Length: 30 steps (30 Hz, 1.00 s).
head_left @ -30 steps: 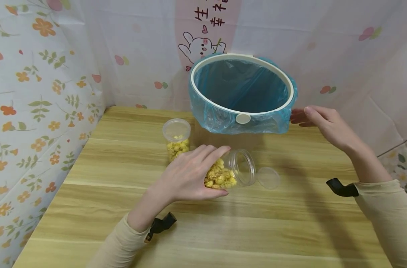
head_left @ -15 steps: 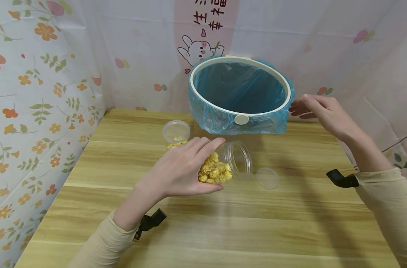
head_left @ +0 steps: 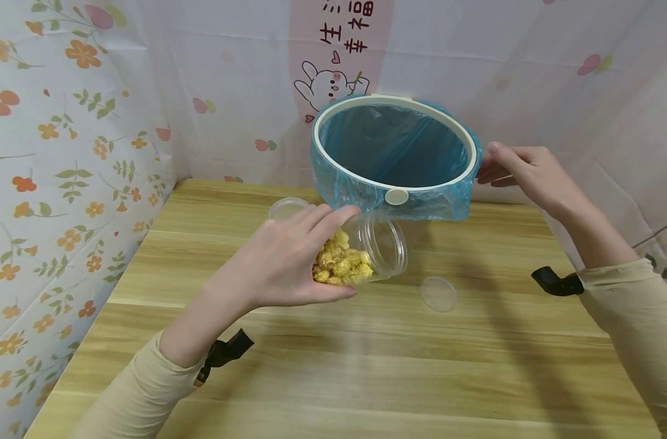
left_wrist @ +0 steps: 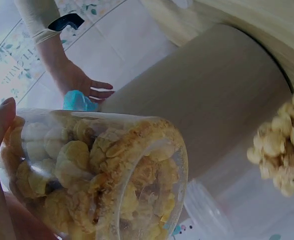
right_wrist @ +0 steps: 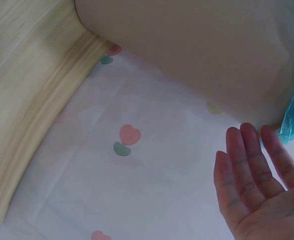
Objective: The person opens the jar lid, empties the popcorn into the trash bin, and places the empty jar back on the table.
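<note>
My left hand (head_left: pixel 284 256) grips a clear plastic jar (head_left: pixel 385 247) partly filled with yellow popcorn (head_left: pixel 341 262). The jar lies on its side in the air, its uncovered mouth facing right, just in front of the trash can's near side. The trash can (right_wrist: pixel 196 50) has a cream oval ring (head_left: pixel 396 186) holding down a blue trash bag (head_left: pixel 344 189). My right hand (head_left: pixel 536 177) is at the can's right side with nothing in it. In the right wrist view its fingers (right_wrist: pixel 244 170) are extended, with the tips near the bag's hanging edge.
A second popcorn jar (head_left: pixel 288 207), mostly hidden behind my left hand, stands on the wooden table (head_left: pixel 421 360). A round clear lid (head_left: pixel 439 294) lies right of the held jar. Patterned cloth (head_left: pixel 229 73) hangs behind and at the sides.
My left hand has raised the jar up and to the left, nearer the can, covering more of the second jar. My right hand has shifted slightly upward beside the can.
</note>
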Motion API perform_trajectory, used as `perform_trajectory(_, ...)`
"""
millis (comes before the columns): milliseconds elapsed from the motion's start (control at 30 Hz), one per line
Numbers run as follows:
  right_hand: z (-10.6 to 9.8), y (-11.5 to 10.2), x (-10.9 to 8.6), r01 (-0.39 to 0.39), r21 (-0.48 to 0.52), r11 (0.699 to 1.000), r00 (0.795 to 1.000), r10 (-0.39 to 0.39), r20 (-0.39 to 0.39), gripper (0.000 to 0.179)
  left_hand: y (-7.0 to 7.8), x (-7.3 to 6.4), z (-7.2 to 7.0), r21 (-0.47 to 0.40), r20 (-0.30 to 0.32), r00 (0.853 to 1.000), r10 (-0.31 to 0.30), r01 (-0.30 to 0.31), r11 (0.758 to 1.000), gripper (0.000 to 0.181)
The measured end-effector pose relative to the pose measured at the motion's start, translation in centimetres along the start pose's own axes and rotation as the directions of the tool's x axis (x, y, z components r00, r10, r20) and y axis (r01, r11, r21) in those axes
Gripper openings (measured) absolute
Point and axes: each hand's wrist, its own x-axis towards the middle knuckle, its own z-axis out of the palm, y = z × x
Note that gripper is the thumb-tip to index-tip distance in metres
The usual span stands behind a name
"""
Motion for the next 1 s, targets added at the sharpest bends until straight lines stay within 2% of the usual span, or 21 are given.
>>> perform_trajectory(267, -0.9, 0.1, 0.3, -0.07, -0.06, 0.996, 0.994, 0.075, 0.082, 0.06, -0.9, 1.6, -2.0, -0.017, 0.032, 0.999, -0.022, 0.022, 1.0, 0.097)
perform_trajectory(533, -1.2, -0.9, 1.4, -0.07, -0.05, 0.996, 0.992, 0.075, 0.104, 0.059, -1.2, 3.0, -4.6, 0.067, 0.077, 0.997, -0.031, 0.026, 0.997, 0.098)
perform_trajectory(733, -0.8, -1.8, 2.2, -0.108, -0.061, 0.992, 0.987, 0.114, 0.114, 0.064, -1.6, 3.7, -6.1, 0.112, 0.094, 0.994, -0.06, 0.05, 0.992, 0.099)
perform_trajectory(867, -0.3, -1.8, 2.6, -0.117, -0.036, 0.992, 0.987, 0.12, 0.111, 0.061, -2.2, 4.3, -7.1, 0.135, 0.095, 0.993, -0.07, 0.057, 0.989, 0.099)
perform_trajectory(1000, 0.0, -1.6, 2.6, -0.096, 0.016, 0.995, 0.988, 0.094, 0.122, 0.054, -2.9, 5.1, -8.0, 0.108, 0.118, 0.987, -0.108, 0.096, 0.99, 0.099)
